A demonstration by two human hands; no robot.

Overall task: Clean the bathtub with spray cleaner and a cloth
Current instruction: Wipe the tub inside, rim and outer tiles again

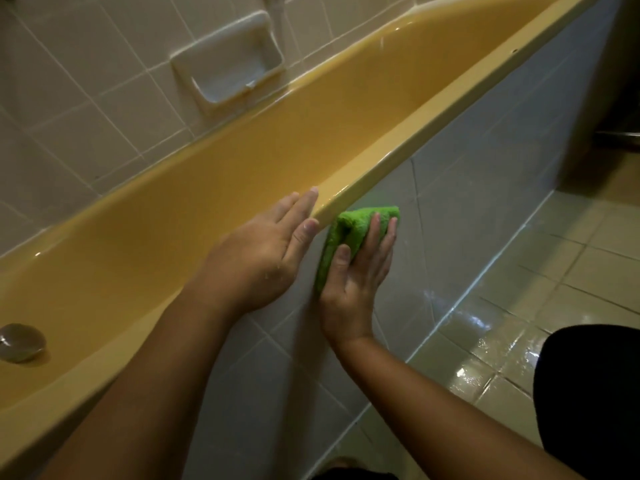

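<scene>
A yellow bathtub runs diagonally across the head view, its near rim glossy and wet. My left hand lies flat over the rim with straight fingers, palm on the edge. Just below the rim, my right hand presses a folded green cloth against the tub's grey tiled outer panel, fingers spread over the cloth and thumb along its left side. No spray cleaner bottle is in view.
A metal drain plug sits in the tub at lower left. A ceramic soap dish is set in the tiled wall behind. The wet tiled floor spreads to the right. A dark-clothed knee shows at lower right.
</scene>
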